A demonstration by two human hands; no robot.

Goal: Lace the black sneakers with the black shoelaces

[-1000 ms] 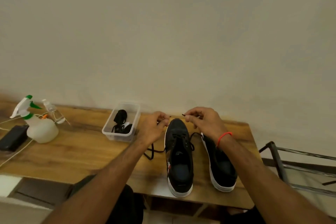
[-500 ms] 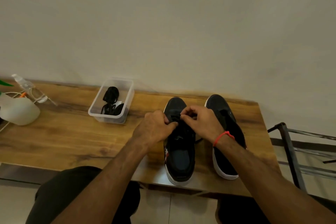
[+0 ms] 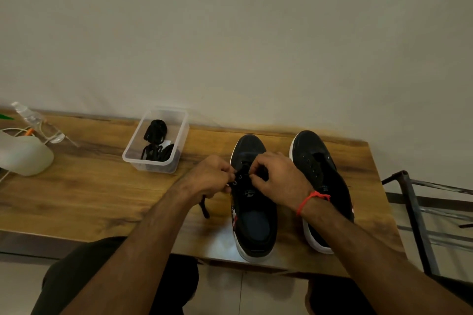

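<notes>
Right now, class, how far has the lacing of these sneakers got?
Done: little, perhaps the lowest eyelets. In hand: both hands, left hand and right hand, pinch the lace over the left sneaker. Left: its upper eyelets and the whole unlaced right sneaker; spare laces wait in the tub.

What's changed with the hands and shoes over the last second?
Both hands came down from holding the lace ends raised to the left sneaker: left hand and right hand now pinch the shoelace at its eyelets. The right sneaker and the container stayed put.
</notes>
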